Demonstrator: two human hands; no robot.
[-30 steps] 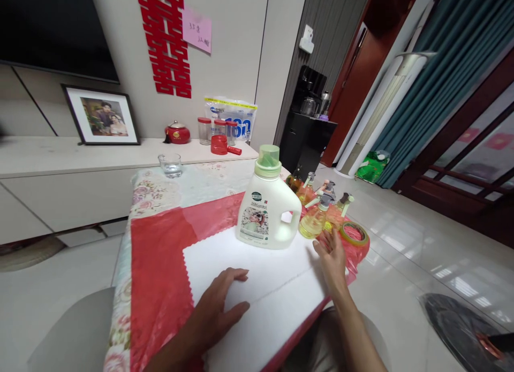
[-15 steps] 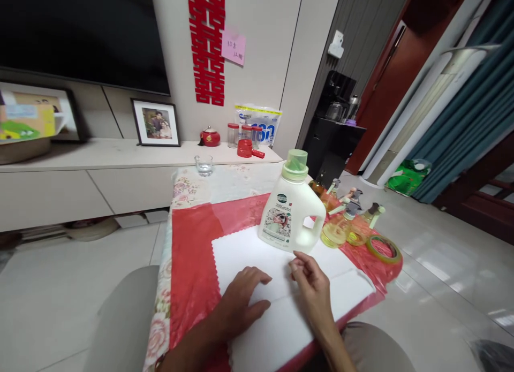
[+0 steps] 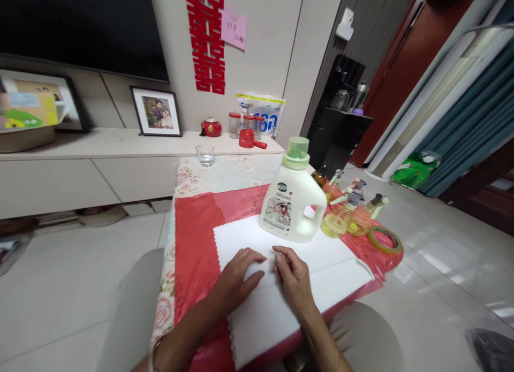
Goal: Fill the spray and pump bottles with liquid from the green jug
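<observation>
Tiled floor surrounds a low table (image 3: 188, 179) under a floral cloth, with a red plastic sheet (image 3: 196, 233) spread over it. On the red lies a white sheet (image 3: 321, 270) with a faint crease across it. A white detergent bottle (image 3: 291, 200) stands at the sheet's 12 o'clock edge. The left hand (image 3: 235, 281) rests flat on the sheet with its fingers loose and spread. Just beside it at 3 o'clock, the right hand (image 3: 295, 278) bends its fingertips onto the crease; whether they pinch it cannot be told. Oil spray bottles (image 3: 341, 217) cluster at the right hand's 2 o'clock, with a tape roll (image 3: 384, 240) at their 4 o'clock.
</observation>
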